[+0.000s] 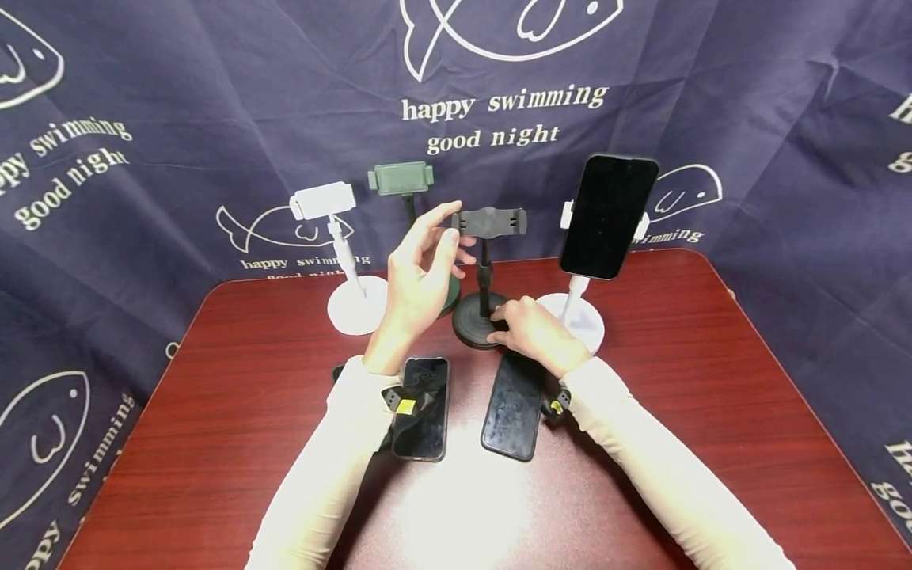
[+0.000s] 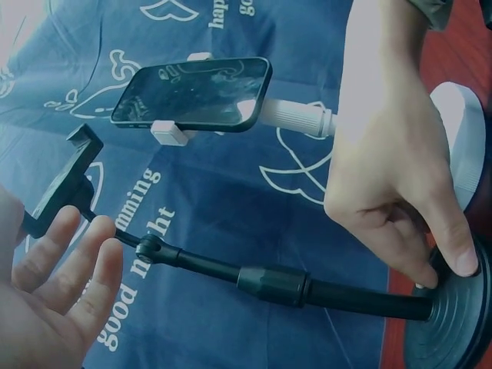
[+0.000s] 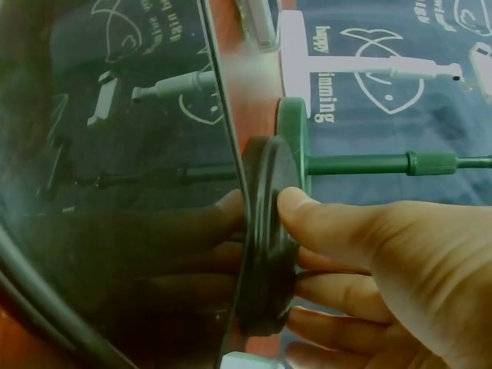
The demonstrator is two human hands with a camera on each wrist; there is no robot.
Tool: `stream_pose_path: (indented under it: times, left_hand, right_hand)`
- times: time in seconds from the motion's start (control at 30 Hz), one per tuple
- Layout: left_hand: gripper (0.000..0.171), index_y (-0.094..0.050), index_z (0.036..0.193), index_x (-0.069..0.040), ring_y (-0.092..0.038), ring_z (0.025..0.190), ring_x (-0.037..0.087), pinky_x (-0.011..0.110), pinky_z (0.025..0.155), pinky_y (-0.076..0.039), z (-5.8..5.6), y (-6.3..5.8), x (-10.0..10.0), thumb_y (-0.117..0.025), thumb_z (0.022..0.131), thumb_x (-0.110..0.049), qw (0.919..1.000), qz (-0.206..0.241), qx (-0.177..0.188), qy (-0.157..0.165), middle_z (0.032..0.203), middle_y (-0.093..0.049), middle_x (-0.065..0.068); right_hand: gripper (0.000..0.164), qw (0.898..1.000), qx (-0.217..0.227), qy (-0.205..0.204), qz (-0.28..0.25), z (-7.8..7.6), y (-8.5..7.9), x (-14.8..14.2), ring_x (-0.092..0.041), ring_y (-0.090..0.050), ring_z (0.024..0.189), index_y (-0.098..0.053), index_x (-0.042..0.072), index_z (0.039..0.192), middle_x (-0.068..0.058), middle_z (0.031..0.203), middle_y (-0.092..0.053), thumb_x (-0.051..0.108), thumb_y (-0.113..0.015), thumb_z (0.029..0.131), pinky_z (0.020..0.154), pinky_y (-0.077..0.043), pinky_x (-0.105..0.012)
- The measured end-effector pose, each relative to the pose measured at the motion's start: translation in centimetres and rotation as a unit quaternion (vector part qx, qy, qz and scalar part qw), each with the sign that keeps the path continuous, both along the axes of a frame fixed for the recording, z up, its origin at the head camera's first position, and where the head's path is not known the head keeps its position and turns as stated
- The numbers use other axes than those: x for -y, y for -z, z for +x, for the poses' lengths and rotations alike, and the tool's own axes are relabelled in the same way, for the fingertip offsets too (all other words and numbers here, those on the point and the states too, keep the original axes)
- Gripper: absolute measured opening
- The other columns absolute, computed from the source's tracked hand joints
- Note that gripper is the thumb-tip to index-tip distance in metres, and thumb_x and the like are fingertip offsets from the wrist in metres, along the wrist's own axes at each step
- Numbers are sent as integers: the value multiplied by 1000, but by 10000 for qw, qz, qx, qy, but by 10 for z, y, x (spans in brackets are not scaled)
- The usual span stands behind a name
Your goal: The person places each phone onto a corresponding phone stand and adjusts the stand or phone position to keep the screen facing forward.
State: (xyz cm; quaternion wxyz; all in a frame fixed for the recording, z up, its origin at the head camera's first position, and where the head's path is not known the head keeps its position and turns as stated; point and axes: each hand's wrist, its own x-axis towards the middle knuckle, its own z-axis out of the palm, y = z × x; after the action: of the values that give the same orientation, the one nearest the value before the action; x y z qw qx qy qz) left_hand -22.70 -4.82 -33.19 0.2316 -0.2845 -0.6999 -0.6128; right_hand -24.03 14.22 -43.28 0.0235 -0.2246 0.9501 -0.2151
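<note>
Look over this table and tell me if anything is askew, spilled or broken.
Nothing stands out. The black stand looks upright, with the right hand at its base; a phone sits clamped on the rightmost white stand. The pale patch on the table looks like glare, not a spill. Sleeves hide part of it.

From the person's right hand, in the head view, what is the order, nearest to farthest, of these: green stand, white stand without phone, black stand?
1. Black stand: the right hand touches it low down.
2. Green stand: behind, to the left.
3. White stand without phone: farthest left.
</note>
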Motion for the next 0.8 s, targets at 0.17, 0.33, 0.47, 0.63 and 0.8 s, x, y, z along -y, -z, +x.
stream_pose_path:
  times: [0.17,0.33,0.47,0.63,0.8]
  left_hand:
    - [36,-58,142,-11,-73,75,16,35,63,-60,1,2,1,-55,107,-16,9999,24,101,71,95,-74,20]
    - [38,-54,144,-11,-74,78,29,36,65,-61,3,4,2,-55,107,-16,9998,-10,165,119,96,-75,20]
    - [39,-50,147,-11,-74,81,31,35,66,-61,6,6,4,-53,108,-18,9996,-103,267,85,97,-75,19]
    - [40,-48,147,-10,-75,83,26,35,67,-61,11,15,7,-51,109,-19,9991,-150,380,73,98,-75,17]
    - [39,-49,147,-10,-74,86,23,35,68,-61,16,26,9,-52,108,-18,9984,-157,535,108,99,-75,15]
  right_hand:
    - [31,9997,-49,-224,82,5,-1,-2,-24,-73,83,-73,6,112,-11,93,-76,20,-84,86,76,-57,-41]
    - [38,9993,-245,-272,77,11,2,-4,-24,-72,82,-68,4,118,-13,91,-75,21,-84,87,76,-56,-42]
    - [43,9986,-376,-368,-8,17,1,-5,-22,-70,79,-66,3,123,-13,91,-74,21,-83,88,76,-55,-40]
    - [50,9982,-423,-403,-167,25,1,-9,-24,-72,89,-63,2,131,-15,104,-75,23,-82,89,83,-57,-43]
    - [56,9970,-484,-413,-437,35,-1,-13,-29,-73,103,-60,1,137,-18,118,-73,24,-81,90,93,-57,-45]
